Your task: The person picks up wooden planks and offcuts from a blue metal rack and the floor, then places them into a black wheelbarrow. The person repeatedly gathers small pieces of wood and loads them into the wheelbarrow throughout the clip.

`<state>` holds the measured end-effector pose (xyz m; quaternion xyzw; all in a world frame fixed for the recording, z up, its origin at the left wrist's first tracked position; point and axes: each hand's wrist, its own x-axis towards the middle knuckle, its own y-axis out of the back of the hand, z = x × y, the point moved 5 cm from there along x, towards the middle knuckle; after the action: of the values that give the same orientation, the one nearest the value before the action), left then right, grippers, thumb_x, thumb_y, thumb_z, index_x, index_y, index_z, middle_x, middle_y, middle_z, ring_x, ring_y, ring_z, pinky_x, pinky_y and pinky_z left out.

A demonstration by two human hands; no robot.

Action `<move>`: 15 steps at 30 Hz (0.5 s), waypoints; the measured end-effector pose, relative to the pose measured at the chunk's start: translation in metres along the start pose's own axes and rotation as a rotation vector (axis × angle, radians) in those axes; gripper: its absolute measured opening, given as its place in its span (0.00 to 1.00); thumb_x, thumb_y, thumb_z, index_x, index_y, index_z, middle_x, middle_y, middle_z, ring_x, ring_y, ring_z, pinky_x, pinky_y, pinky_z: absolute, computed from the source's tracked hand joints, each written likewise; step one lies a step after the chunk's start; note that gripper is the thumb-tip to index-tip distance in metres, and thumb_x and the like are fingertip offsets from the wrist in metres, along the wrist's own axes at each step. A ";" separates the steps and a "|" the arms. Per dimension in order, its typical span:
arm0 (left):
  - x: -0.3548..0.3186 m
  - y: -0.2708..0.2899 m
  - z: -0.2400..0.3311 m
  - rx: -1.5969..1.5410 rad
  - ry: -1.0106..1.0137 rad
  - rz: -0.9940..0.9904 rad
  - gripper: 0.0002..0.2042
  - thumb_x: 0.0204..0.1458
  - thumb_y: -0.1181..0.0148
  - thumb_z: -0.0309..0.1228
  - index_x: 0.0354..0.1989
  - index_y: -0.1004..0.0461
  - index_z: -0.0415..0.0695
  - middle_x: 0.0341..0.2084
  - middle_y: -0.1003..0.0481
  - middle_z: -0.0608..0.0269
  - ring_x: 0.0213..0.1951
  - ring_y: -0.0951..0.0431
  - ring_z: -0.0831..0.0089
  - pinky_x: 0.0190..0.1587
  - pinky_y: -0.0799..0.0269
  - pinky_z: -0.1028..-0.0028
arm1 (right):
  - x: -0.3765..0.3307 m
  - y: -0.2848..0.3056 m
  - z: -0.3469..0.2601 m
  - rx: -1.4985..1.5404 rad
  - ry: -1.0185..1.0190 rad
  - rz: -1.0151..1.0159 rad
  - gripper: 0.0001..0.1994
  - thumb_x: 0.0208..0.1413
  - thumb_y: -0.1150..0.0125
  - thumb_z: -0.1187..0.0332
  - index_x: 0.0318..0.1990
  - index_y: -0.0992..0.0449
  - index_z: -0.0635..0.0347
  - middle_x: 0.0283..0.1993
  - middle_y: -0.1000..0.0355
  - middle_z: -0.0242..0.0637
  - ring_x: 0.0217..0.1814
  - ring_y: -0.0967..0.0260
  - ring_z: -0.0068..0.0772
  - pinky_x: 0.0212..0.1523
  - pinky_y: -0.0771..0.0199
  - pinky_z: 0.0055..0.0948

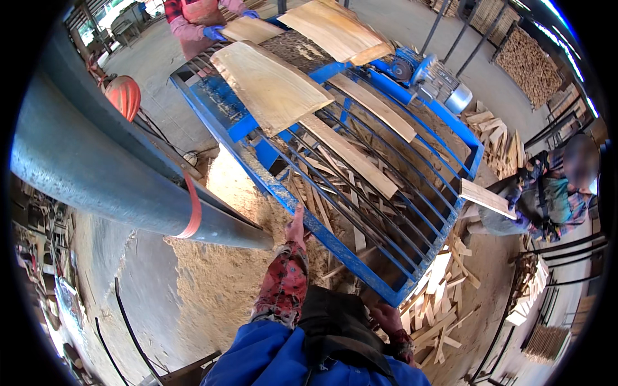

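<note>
My left hand (295,229), below a red patterned sleeve, is at the near left rail of a blue metal frame (335,246). One finger stretches out against the rail; the other fingers are hard to make out. Low by my body, my right hand (387,318) is beside the frame's near corner, its fingers mostly hidden. Two narrow wooden boards (351,156) (374,107) lie lengthwise on the frame's dark bars. Farther back, a wide wooden slab (267,83) with uneven edges rests across the frame, and another wide slab (335,31) lies beyond it.
A blue-gloved person (196,29) touches a board at the far end. Another person (547,186) on the right holds a board (487,198). An electric motor (441,83) sits on the frame. Offcuts (444,299) pile beside it; a thick metal column (129,167) stands left.
</note>
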<state>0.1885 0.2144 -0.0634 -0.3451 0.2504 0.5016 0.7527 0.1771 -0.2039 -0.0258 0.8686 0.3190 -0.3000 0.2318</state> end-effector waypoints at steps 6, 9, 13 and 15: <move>0.005 0.005 -0.003 -0.028 -0.036 -0.028 0.27 0.40 0.31 0.60 0.28 0.25 0.44 0.24 0.23 0.63 0.23 0.21 0.72 0.21 0.28 0.71 | -0.012 -0.010 -0.026 -0.198 0.119 0.077 0.13 0.56 0.40 0.65 0.40 0.22 0.68 0.29 0.23 0.38 0.27 0.23 0.28 0.23 0.24 0.26; 0.013 0.005 -0.005 -0.007 -0.013 -0.008 0.27 0.40 0.30 0.58 0.27 0.26 0.43 0.22 0.24 0.63 0.21 0.23 0.73 0.21 0.28 0.72 | 0.012 -0.001 0.029 -0.277 0.210 0.160 0.13 0.56 0.41 0.65 0.40 0.21 0.68 0.30 0.22 0.38 0.29 0.23 0.27 0.27 0.23 0.26; 0.013 0.006 -0.005 0.003 0.012 -0.021 0.26 0.41 0.30 0.57 0.25 0.26 0.43 0.20 0.25 0.64 0.18 0.25 0.74 0.19 0.29 0.73 | 0.022 0.003 0.053 -0.278 0.260 0.216 0.14 0.57 0.42 0.66 0.42 0.22 0.69 0.31 0.21 0.40 0.27 0.23 0.28 0.24 0.23 0.26; -0.002 0.003 0.004 0.022 0.025 -0.040 0.26 0.43 0.31 0.57 0.26 0.26 0.43 0.19 0.25 0.64 0.17 0.26 0.74 0.18 0.29 0.74 | 0.015 0.000 0.043 -0.180 0.118 0.187 0.14 0.57 0.43 0.66 0.42 0.22 0.69 0.31 0.21 0.41 0.26 0.23 0.29 0.22 0.23 0.27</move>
<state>0.1852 0.2169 -0.0602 -0.3478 0.2582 0.4792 0.7634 0.1701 -0.2237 -0.0665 0.8864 0.2755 -0.1955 0.3166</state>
